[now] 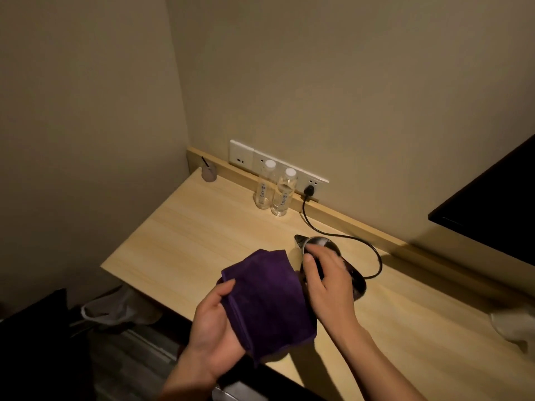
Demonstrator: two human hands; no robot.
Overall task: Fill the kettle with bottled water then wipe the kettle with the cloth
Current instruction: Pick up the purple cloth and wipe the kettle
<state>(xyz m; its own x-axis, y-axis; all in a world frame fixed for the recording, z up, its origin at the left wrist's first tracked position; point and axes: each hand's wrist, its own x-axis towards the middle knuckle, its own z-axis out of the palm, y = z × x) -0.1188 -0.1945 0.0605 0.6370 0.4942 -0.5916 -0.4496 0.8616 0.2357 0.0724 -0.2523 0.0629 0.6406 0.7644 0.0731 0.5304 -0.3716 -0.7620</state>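
A steel kettle (321, 245) with a dark handle stands on the wooden desk (202, 227), its spout pointing left. My right hand (327, 277) rests on top of the kettle, fingers curled over the lid and handle. My left hand (215, 316) holds a folded purple cloth (266, 296) just left of the kettle, touching its side. Two clear water bottles (273, 188) with white caps stand upright at the back by the wall; the left one looks nearly empty, the right one holds water.
A black cord (364, 244) runs from the kettle base to a plug in the white wall sockets (278, 166). A small cup (209, 172) sits in the back left corner. A dark screen (492, 204) hangs at right. A pale bag (512, 322) lies at the desk's right edge.
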